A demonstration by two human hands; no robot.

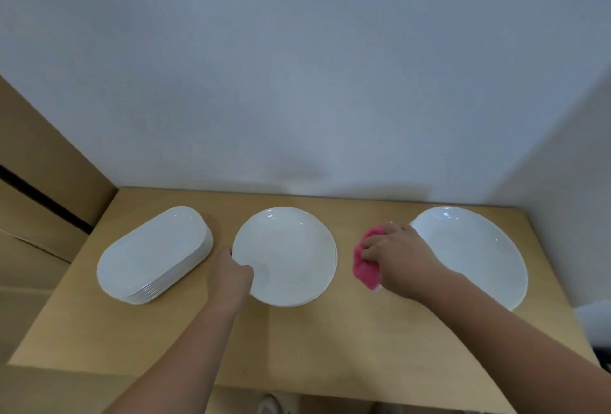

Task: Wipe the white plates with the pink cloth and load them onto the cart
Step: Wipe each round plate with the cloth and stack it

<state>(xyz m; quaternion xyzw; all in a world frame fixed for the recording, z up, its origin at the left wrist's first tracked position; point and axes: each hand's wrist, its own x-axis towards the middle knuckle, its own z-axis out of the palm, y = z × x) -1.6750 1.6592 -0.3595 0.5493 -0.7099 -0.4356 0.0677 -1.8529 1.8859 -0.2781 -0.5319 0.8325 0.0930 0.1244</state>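
- A plain pale wall point(297, 66) fills the upper half of the view and turns a corner on the right.
- The light wooden counter point(330, 341) runs along the foot of it and carries all the crockery.
- Brown cardboard boxes point(39, 182) stand against the counter's left end.
- A large round plate point(479, 255), white, lies at the right end of the counter; whether more lie under it cannot be told.
- A stack of oval plates point(152, 251), white, lies at the left end, set on a slant.
- A stack of round plates point(291, 255), white, lies in the middle, well apart from both neighbours.
- The right hand point(400, 255) rests on the counter between the round stack and the large plate, its wrist crossing that plate's left rim in the view; its fingers point(370, 245) are curled down over the cloth, holding it bunched.
- The left hand point(231, 273) grips the left rim of the round stack, thumb on top, the other fingers tucked out of sight at the edge.
- The pink cloth point(365, 269) lies crumpled on the counter under the right hand, just right of the round stack.
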